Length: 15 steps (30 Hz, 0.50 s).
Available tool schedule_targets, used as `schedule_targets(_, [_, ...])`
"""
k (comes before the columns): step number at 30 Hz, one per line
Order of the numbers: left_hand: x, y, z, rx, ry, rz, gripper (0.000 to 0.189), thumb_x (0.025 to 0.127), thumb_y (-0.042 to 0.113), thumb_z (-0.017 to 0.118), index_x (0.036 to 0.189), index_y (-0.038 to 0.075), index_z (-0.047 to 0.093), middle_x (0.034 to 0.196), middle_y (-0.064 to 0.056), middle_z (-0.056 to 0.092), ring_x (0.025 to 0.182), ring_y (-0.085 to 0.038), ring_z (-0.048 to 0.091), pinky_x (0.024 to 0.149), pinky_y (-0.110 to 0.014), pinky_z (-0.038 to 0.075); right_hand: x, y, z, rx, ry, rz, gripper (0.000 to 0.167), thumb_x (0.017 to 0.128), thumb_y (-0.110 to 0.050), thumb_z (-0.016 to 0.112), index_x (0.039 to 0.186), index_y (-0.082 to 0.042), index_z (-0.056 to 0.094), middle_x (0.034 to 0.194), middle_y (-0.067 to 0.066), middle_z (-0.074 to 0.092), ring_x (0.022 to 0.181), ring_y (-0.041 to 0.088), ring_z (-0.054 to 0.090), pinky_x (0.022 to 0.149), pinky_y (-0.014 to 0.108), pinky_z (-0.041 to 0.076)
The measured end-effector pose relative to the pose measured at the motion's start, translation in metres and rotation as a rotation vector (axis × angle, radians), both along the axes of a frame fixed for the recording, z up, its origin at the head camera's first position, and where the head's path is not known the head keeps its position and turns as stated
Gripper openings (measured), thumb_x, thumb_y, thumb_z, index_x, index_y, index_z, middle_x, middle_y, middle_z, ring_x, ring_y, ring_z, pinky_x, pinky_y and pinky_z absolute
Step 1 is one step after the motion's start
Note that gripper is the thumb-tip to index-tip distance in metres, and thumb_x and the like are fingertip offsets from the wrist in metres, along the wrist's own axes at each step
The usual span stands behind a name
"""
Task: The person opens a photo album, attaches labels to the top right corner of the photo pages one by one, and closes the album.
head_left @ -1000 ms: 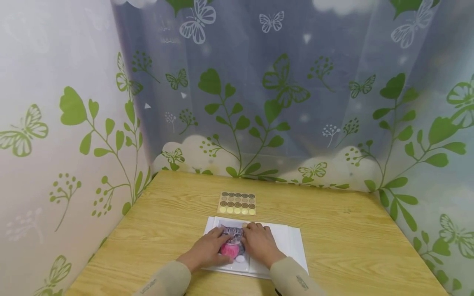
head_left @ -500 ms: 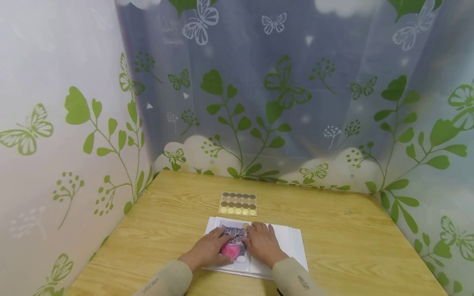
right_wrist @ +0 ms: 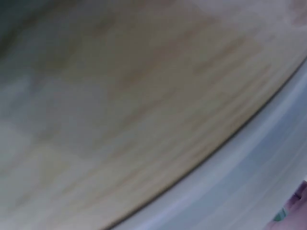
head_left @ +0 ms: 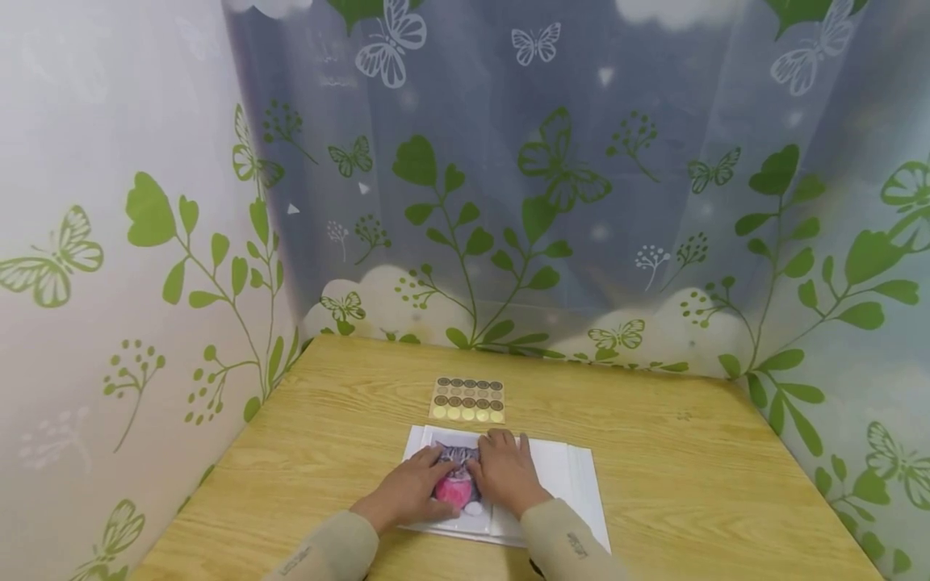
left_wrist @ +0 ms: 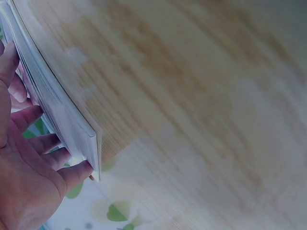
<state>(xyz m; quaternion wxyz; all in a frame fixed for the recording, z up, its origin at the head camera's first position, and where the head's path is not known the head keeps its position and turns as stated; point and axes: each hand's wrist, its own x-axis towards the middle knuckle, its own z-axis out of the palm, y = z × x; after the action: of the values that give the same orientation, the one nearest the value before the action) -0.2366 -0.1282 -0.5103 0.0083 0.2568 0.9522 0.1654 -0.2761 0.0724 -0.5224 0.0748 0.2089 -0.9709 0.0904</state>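
A picture of a grey tabby cat with a bright pink patch (head_left: 454,493) lies on the left part of a white booklet (head_left: 559,460). My left hand (head_left: 408,486) rests on the picture's left side, fingers extended and thumb reaching across it. In the left wrist view, that hand's spread fingers (left_wrist: 45,143) lie along the booklet's thick layered edge (left_wrist: 57,103). My right hand (head_left: 508,472) presses on the picture's upper right corner, covering it. Only a sliver of the right hand (right_wrist: 295,215) shows in the right wrist view, beyond the blurred white booklet edge.
Just behind the booklet lies a sheet of round stickers (head_left: 467,400), in brown and yellow rows. All this is on a wood-grain table (head_left: 654,452). Curtains (head_left: 465,202) printed with green leaves and butterflies hang along its back and sides.
My right hand has shifted slightly up and left, covering a small tan round spot seen earlier at the picture's upper right corner. The left hand stays in place.
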Motion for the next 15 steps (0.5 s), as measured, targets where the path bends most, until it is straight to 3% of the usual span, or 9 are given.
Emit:
schedule_targets(9, [0.0014,0.0009,0.0007,0.026,0.004,-0.02,0.075,0.081,0.049,0.077,0.14,0.008,0.055,0.148,-0.026,0.042,0.137,-0.045,0.038,0.109,-0.059,0.035,0.0004,-0.0011,-0.0006,0.09,0.022,-0.002,0.054,0.1,-0.048,0.049,0.134,-0.006,0.057,0.138,0.016,0.052,0.133,0.034,0.044,0.113,0.064,0.022])
schedule_targets(15, [-0.0005,0.0009,-0.002,0.022,0.007,-0.018,0.074,0.081,0.048,0.076,0.14,0.008,0.055,0.148,-0.025,0.042,0.137,-0.045,0.038,0.11,-0.058,0.034,0.0039,-0.002,0.0006,0.152,0.081,0.036,0.051,0.1,-0.046,0.05,0.132,-0.007,0.059,0.129,0.013,0.058,0.127,0.032,0.049,0.112,0.062,0.027])
